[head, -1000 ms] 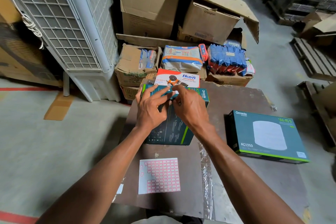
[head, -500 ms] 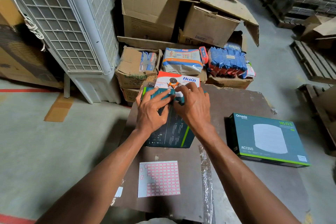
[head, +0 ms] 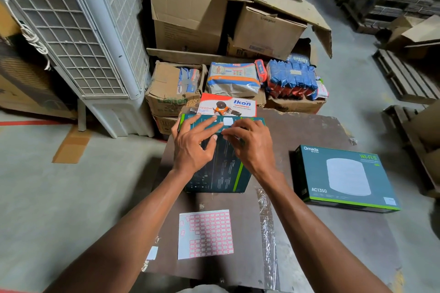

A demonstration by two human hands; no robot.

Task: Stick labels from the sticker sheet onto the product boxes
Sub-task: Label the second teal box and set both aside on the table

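Nearest on the brown surface [head: 333, 240] lies the sticker sheet [head: 206, 233], flat and well short of both hands, with several of its red-bordered labels already gone from the upper left. One loose white scrap [head: 152, 252] sits just left of it at the surface's edge.

Further in, the dark teal product box [head: 221, 173] stands tilted up on its near edge. The left hand [head: 194, 147] rests on its left part, fingers stretched long and fairly straight up to the top edge, bracing it. The right hand [head: 250, 145] sits just beside it, fingers bent with the tips drawn together low on the box's upper face. I cannot tell whether they are pinching a label or only pressing there. A small white label [head: 227, 121] shows on the box's top strip, just above the right fingertips and apart from them.

To the right, well apart from the hands, a second product box [head: 345, 176] lies flat, with a small pale patch at its near right corner.

The risk, as I judge it: the box is only propped, so a firm press near its top could tip it away or slide it, leaving a label crooked or creased. If a label is on the right fingertips, it could also fold onto itself before it lands.

Beyond the surface stand an orange-and-white Ikon box [head: 228, 105], cartons [head: 188, 12] and a white air cooler [head: 78, 38].
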